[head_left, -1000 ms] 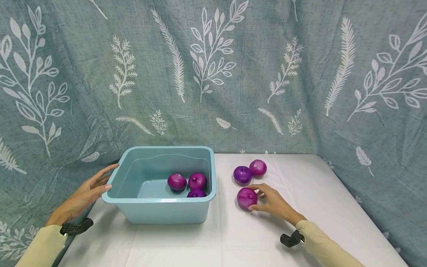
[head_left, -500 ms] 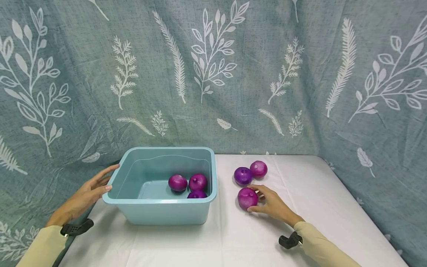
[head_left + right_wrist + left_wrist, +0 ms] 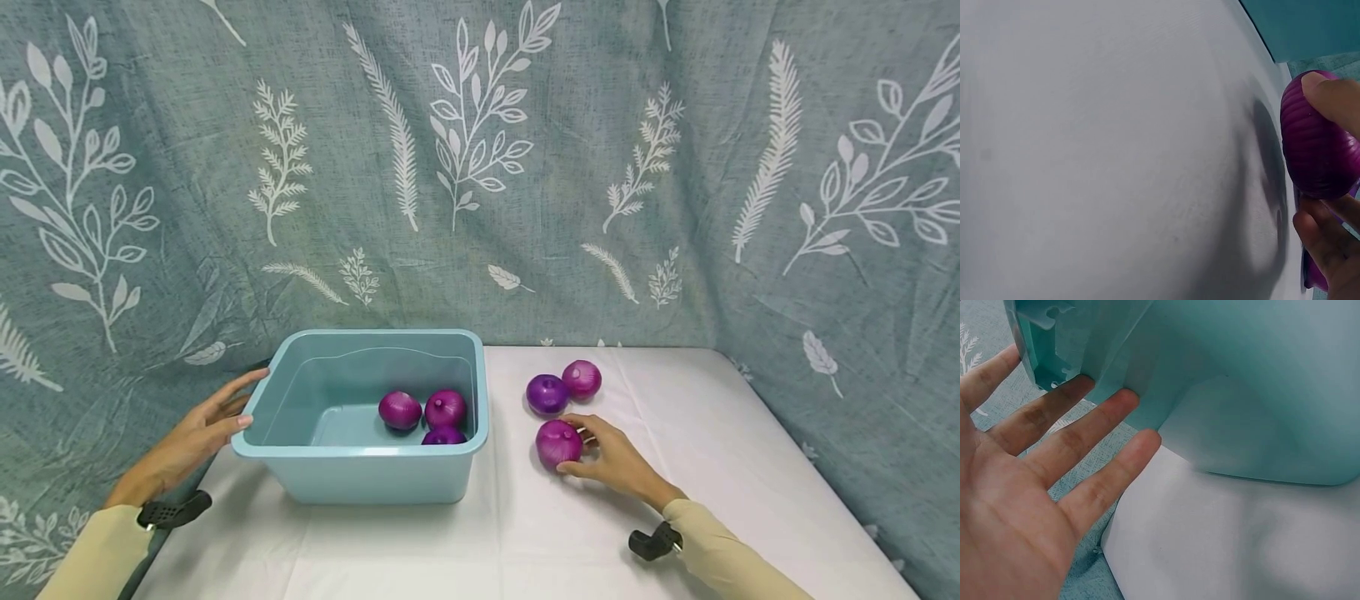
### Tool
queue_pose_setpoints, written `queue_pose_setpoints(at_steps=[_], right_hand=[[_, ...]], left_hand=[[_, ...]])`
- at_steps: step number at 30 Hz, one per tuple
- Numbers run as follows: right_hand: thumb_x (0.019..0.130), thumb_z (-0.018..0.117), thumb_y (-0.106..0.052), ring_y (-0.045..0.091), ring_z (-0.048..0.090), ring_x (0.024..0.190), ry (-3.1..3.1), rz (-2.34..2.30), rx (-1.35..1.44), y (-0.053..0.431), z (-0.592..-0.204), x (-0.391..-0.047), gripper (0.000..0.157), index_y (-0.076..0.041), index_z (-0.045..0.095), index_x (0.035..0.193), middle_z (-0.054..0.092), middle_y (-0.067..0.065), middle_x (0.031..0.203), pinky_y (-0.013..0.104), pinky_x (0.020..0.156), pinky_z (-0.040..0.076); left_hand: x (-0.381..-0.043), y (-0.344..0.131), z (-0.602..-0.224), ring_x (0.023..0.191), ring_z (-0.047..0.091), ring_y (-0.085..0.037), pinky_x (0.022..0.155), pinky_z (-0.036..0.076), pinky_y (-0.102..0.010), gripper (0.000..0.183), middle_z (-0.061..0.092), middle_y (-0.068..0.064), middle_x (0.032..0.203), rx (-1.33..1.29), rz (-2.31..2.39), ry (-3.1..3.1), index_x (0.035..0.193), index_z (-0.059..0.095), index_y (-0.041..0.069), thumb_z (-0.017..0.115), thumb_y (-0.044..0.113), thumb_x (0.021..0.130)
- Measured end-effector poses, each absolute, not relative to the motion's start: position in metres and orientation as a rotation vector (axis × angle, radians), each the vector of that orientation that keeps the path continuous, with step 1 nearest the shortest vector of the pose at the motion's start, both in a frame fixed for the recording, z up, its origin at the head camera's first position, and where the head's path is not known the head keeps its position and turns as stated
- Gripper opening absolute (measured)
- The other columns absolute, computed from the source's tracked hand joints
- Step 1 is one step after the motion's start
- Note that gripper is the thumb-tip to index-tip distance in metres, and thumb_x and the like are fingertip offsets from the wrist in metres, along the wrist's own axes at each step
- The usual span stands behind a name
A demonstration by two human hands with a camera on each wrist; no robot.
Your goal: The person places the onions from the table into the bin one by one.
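My right hand [image 3: 611,457] pinches a purple-red onion [image 3: 558,445] between thumb and fingers at the right of the table. The right wrist view shows the thumb on one side of this ribbed onion [image 3: 1316,147] and fingertips at the opposite side. My left hand [image 3: 180,446] touches the left side of a light blue plastic bin [image 3: 360,479], its thumb by the near left corner. In the left wrist view, the fingers [image 3: 1116,481] are extended along the bin's outer wall. Inside the bin, at its right end, lie two purple-red onions [image 3: 399,410] and a darker purple onion [image 3: 444,436], partly hidden by the front rim.
Behind the held onion, a dark purple onion [image 3: 547,395] and a purple-red onion [image 3: 581,379] sit side by side on the white-covered table [image 3: 517,533]. Blue-green leaf-patterned fabric [image 3: 525,208] hangs behind the table and along both sides.
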State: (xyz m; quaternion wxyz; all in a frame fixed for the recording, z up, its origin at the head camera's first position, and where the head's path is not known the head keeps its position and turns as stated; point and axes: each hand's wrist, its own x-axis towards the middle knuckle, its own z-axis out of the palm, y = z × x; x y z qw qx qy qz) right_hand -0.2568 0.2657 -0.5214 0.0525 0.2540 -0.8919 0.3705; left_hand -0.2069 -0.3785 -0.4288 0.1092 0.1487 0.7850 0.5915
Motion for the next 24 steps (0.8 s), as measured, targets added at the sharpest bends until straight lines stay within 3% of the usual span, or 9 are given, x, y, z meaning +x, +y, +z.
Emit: queue_pose_setpoints(at_steps=[8,24], right_hand=[[0.078,0.091,-0.040,0.024,0.067,0.105,-2.667,1.127,0.792,0.264,-0.510,-0.261,0.081,-0.009,0.056,0.145,0.063,0.010,0.135,0.044,0.090,0.058],[0.080,0.090,-0.041,0.022,0.068,0.103,-2.622,1.143,0.771,0.256,-0.478,-0.262,0.078,-0.017,0.056,0.146,0.063,0.007,0.131,0.047,0.090,0.058]], left_hand=[[-0.210,-0.379,-0.427,0.151,-0.008,-0.055,0.103,0.008,-0.087,0.067,-0.005,-0.009,0.173,0.450,1.744,2.317,0.167,0.013,0.033,0.045,0.016,0.111],[-0.210,-0.380,-0.428,0.151,-0.010,-0.054,0.105,0.007,-0.086,0.067,-0.008,-0.009,0.172,0.438,1.741,2.299,0.167,0.014,0.034,0.046,0.016,0.111]])
